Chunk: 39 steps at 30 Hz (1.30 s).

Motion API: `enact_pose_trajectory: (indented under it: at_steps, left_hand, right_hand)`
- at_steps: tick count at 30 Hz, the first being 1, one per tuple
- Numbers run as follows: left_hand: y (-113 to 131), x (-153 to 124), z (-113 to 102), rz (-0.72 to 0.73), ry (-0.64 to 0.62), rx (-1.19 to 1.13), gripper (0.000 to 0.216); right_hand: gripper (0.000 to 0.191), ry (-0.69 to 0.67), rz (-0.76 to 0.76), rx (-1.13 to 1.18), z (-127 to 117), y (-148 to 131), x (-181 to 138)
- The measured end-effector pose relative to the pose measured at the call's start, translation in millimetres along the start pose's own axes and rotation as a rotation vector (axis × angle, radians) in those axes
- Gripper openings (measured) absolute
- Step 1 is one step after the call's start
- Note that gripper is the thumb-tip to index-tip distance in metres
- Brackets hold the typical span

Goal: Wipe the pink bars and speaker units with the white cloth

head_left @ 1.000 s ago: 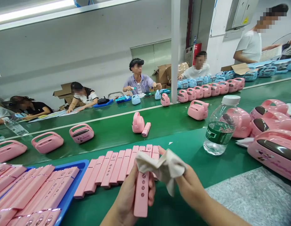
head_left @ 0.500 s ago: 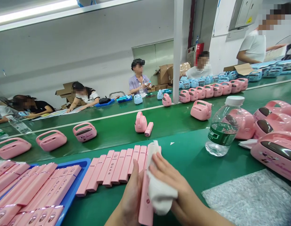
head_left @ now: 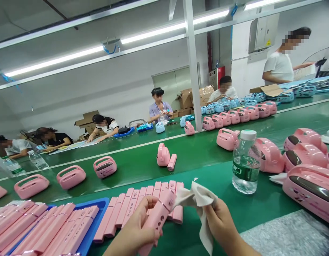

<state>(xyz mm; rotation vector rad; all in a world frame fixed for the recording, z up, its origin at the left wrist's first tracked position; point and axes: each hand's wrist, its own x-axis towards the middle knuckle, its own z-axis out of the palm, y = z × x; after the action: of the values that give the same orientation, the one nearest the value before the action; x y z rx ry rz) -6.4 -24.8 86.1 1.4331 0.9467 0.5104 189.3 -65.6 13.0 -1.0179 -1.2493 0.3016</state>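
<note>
since half a second ago the white cloth [head_left: 199, 202] has come off the pink bar [head_left: 157, 217]; wiping of that face appears finished. left hand [head_left: 136, 231] grips the bar low, above the green surface [head_left: 233, 213]. right hand [head_left: 220, 222] pinches the cloth. bar's long axis tilts, upper end pointing up and right, touching the cloth.

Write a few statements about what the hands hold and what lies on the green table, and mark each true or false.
1. The left hand holds a pink bar. True.
2. The right hand holds a blue sponge. False: it holds a white cloth.
3. The water bottle lies on its side. False: it stands upright, cap on.
4. A row of pink bars lies beside the blue tray. True.
</note>
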Motion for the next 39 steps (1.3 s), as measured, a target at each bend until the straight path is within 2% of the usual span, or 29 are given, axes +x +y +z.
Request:
enact_pose_trajectory:
  at_steps: [2,5,8,10,12,16,18,28,31,39]
  left_hand:
    - [12,-15,-6,0.042,0.043,0.358,0.046]
    - [19,-34,-12,0.047,0.132,0.902,0.044]
    - [16,-43,-11,-0.081,0.075,1.294,0.039]
    - [12,-42,-5,-0.105,0.038,1.43,0.028]
    - [8,-38,4,-0.08,0.075,1.477,0.02]
    - [-1,-25,20,-0.051,0.142,1.542,0.045]
    - [-6,-19,23,-0.031,0.158,1.558,0.049]
    - [-3,-7,33,-0.015,0.221,1.625,0.047]
    - [0,1,26,-0.041,0.207,1.588,0.048]
    - [4,4,-9,-0.08,0.199,1.293,0.043]
  right_hand:
    - [0.041,0.05,0.084,0.01,-3,3,4]
    - [0.044,0.078,0.166,0.019,-6,5,6]
    - [0.045,0.06,0.202,0.025,-7,5,5]
    - [0.044,0.032,0.195,0.024,-8,4,4]
    - [0.04,0.005,0.17,0.011,-8,2,3]
    - [0.031,-0.054,0.099,-0.033,-7,-4,2]
    - [0.031,-0.084,0.07,-0.053,-6,-6,2]
    - [0.028,-0.144,0.063,-0.148,-5,-7,-4]
    - [0.028,-0.155,0.143,-0.147,-2,-3,-7]
    - [0.032,-0.114,0.311,-0.126,3,4,-8]
